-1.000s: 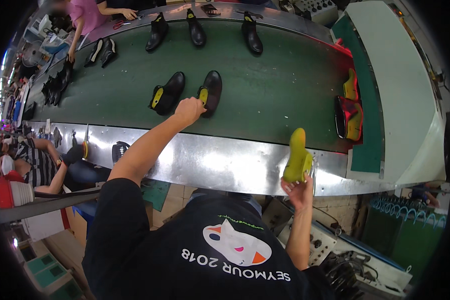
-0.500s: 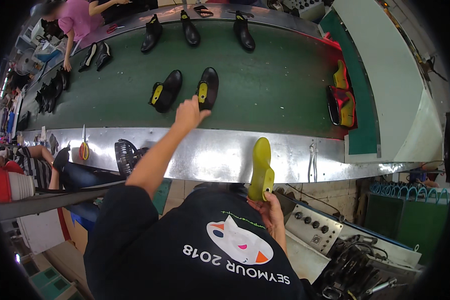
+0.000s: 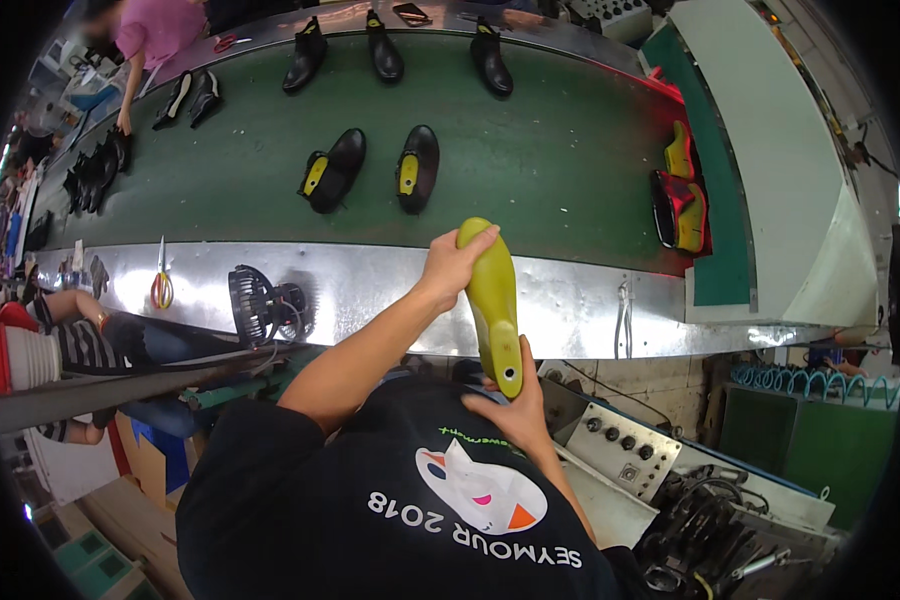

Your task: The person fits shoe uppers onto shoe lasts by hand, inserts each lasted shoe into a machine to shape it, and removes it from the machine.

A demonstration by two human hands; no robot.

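Observation:
I hold a yellow-green shoe last (image 3: 492,300) in both hands, over the metal edge (image 3: 370,290) of the green conveyor belt (image 3: 550,170). My left hand (image 3: 453,265) grips its toe end at the top. My right hand (image 3: 515,408) holds its heel end from below. The last stands nearly upright between them. On the belt just beyond lie two black shoes (image 3: 332,170) (image 3: 417,167) with yellow lasts inside.
Three black boots (image 3: 385,50) stand at the belt's far side, and red and yellow shoes (image 3: 678,195) at its right end. On the metal edge are a small fan (image 3: 255,300), scissors (image 3: 160,288) and pliers (image 3: 622,320). A control box (image 3: 620,445) sits below. A person in pink (image 3: 160,25) works far left.
My left hand left the black shoe on the belt and came back to grasp the last's toe. My right hand carried the last from the right toward the middle.

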